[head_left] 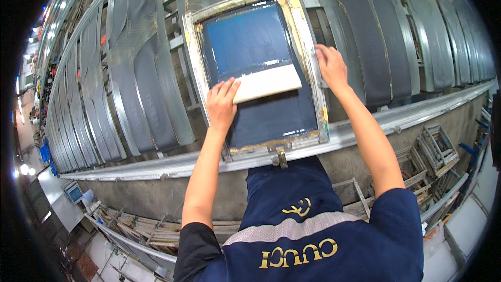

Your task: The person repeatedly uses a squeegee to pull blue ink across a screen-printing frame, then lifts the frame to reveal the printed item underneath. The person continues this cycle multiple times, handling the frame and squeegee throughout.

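Observation:
In front of me lies a screen-printing frame point(191, 47), pale, worn and smeared, around a dark blue mesh point(250, 39). Across the mesh rests a long cream squeegee point(269, 82), tilted slightly up to the right. My left hand point(222, 104) is closed on the squeegee's left end, fingers over its top. My right hand point(331, 67) is at the frame's right side, its fingers bent against the outer edge; the fingertips are partly hidden there. Beneath the frame's near side sits a small metal clamp point(281, 156) on the rail.
Grey cut panels point(148, 99) lie in rows on the long table, left and right point(373, 42). A metal rail point(365, 125) runs along its near edge, close to my body. Behind me, wooden frames point(436, 149) lean at the right, and more frames point(151, 230) are stacked at the lower left.

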Available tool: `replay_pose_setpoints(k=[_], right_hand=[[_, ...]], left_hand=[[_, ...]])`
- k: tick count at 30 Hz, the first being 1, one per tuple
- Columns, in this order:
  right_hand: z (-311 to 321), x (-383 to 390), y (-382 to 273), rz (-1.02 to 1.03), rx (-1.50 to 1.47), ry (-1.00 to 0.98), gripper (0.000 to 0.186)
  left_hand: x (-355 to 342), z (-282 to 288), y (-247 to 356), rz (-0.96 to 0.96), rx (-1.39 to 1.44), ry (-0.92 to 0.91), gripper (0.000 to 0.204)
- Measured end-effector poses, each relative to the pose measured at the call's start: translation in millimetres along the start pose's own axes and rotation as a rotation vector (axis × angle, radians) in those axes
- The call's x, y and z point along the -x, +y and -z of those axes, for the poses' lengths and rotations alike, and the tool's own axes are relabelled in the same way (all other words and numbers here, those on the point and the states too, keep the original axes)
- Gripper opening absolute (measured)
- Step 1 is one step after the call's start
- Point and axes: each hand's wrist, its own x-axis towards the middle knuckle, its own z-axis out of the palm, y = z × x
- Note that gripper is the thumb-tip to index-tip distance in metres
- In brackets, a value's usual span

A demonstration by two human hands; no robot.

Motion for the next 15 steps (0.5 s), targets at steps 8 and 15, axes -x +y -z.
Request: replay_pose_setpoints(k=[8, 15], right_hand=[[34.4, -91.4, -104.0, 0.625, 0.145, 0.022, 0.054], [-29.2, -172.0, -87.2, 0.504, 0.19, -0.143, 0.036]], left_hand=[[-166.9, 11.8, -83.5, 0.052, 0.131, -0.137, 0.05], [-206.4, -20.6, -95.9, 0.105, 0.084, -0.097, 0.034]])
